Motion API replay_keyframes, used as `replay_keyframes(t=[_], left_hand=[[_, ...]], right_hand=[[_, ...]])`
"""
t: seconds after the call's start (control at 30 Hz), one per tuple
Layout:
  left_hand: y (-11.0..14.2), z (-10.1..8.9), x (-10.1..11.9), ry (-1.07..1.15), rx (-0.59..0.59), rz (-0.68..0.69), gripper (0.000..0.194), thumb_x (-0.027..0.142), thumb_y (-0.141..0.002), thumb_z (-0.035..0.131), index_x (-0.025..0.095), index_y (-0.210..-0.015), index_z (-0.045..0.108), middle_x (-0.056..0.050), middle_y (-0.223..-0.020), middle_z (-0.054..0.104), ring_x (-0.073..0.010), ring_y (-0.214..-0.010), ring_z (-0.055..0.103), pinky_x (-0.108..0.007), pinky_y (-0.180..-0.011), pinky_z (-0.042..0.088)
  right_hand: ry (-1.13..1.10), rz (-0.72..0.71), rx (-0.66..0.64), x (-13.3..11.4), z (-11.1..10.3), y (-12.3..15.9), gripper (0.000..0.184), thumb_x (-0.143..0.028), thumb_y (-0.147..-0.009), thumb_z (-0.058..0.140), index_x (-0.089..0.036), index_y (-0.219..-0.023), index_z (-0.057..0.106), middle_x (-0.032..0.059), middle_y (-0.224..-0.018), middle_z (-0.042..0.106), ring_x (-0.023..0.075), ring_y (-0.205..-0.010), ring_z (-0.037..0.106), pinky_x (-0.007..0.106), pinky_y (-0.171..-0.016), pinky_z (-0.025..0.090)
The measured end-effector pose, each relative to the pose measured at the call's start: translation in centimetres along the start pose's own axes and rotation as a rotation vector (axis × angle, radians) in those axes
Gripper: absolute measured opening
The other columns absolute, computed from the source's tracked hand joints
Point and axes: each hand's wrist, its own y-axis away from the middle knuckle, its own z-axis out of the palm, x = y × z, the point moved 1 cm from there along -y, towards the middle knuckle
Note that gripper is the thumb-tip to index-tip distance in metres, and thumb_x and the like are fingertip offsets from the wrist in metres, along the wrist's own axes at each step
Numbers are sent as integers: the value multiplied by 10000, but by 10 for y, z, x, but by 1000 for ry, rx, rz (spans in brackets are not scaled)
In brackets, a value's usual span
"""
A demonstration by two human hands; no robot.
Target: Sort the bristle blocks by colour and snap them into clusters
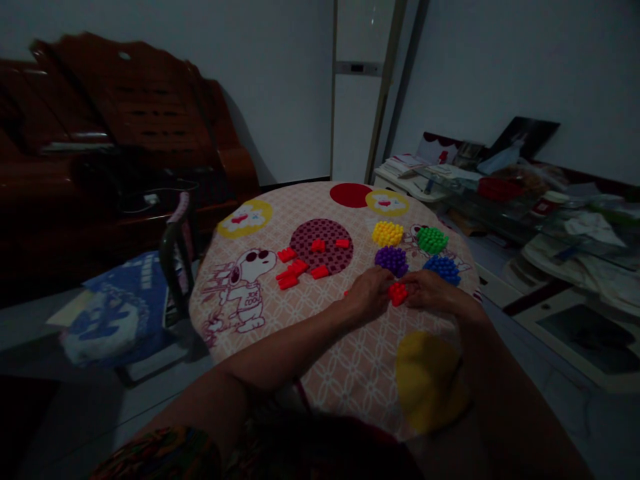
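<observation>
Between my hands is a small cluster of red studded building blocks [398, 293] on the tablecloth. My left hand [371, 291] has its fingers curled against the cluster's left side. From the other side, the fingers of my right hand [433, 291] close on it. Just beyond my hands sit a purple block cluster [391, 261] and a blue block cluster [442, 269]. Farther back are a yellow block cluster [387, 233] and a green block cluster [433, 239]. Several loose red blocks [295, 268] lie left of my hands; another is partly hidden by my left hand.
The round table [280, 333] has a patterned cloth. A chair [177, 233] with a blue bag [125, 310] stands at its left, and a wooden sofa [145, 113] behind. At right, a cluttered glass-topped cabinet [500, 213] runs beside the table.
</observation>
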Motion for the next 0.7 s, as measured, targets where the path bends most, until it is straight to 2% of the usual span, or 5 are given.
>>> replay_keyframes(t=[0.13,0.37,0.47,0.6,0.7], left_hand=[[-7,-36,-27,-94,72,-33,369,112,-761,624,161,-1127,635,-102,-1087,674,-222,-1011,617,-348,-889,508],[-9,-114,-96,-422,230,-496,367,215,-887,542,148,-1231,650,-129,-1237,682,-278,-1171,598,-397,-1014,460],[-10,-119,-114,-479,144,-601,370,296,-935,491,134,-1221,660,-146,-1218,695,-287,-1157,614,-367,-982,471],[-14,-112,-119,-541,1,-601,344,367,-950,474,142,-1097,690,-160,-1109,719,-289,-1085,641,-350,-923,482],[-15,-110,-114,-543,15,-605,316,343,-933,501,139,-1117,656,-159,-1120,708,-278,-1066,641,-342,-893,485]], right_hand=[[-34,14,25,7,-5,2,560,-234,-693,602,-68,-1227,616,4,-607,639,137,-503,556,230,-473,383],[42,27,68,4,-8,2,461,-211,-731,581,-74,-1164,659,0,-576,636,127,-484,557,223,-472,380],[64,48,66,0,-8,3,461,-195,-726,574,-69,-1159,669,-1,-564,634,128,-477,556,221,-463,372],[55,74,51,0,-6,4,480,-154,-706,548,-57,-1162,665,0,-574,637,123,-481,555,216,-464,377],[41,100,54,2,-6,3,491,-147,-698,536,-44,-1163,655,7,-583,641,124,-476,551,220,-463,383]])
